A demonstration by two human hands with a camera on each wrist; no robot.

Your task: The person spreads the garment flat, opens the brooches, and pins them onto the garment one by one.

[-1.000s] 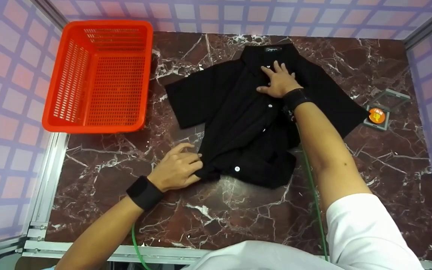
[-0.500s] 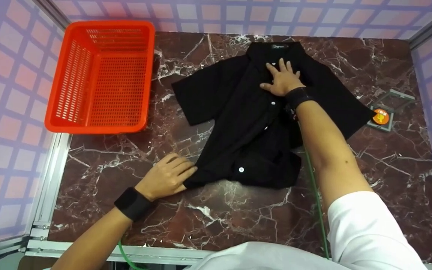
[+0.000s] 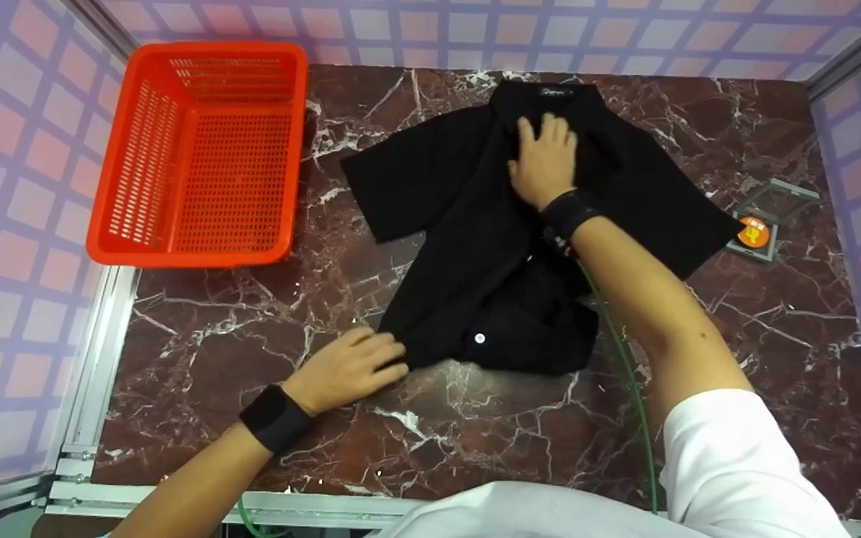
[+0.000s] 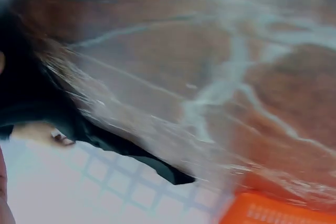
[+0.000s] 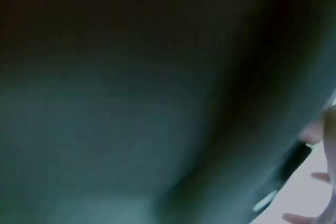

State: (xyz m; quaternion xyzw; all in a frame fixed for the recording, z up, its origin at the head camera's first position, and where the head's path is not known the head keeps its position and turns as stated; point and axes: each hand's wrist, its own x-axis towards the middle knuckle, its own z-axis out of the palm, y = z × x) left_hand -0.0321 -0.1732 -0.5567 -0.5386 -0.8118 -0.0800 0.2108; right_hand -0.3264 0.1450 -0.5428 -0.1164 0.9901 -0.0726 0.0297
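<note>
A black short-sleeved button shirt [image 3: 445,261] lies front up, its collar at the far side and its lower front folded and creased. My left hand [image 3: 344,370] is at the shirt's lower left corner, fingers loosely extended and touching or just over the hem; nothing shows pinched in them. Flat on the upper chest below the collar rests my right hand [image 3: 545,161], fingers straight. In the left wrist view the shirt's edge [image 4: 121,148] and sleeve show at the left. Blurred dark cloth [image 5: 105,129] fills most of the right wrist view.
A red plastic basket [image 3: 288,187] stands at the back left of the marbled table [image 3: 774,359]. At the right, a small open case [image 3: 767,252] with an orange disc [image 3: 753,232] touches or nearly touches the sleeve. A green cable [image 3: 628,366] runs beneath the right arm.
My left hand drew the lower left hem outward, then loosened; the corner has slipped back rightward. My right hand has shifted slightly left, its fingers closer together. The shirt front lies smoother.
</note>
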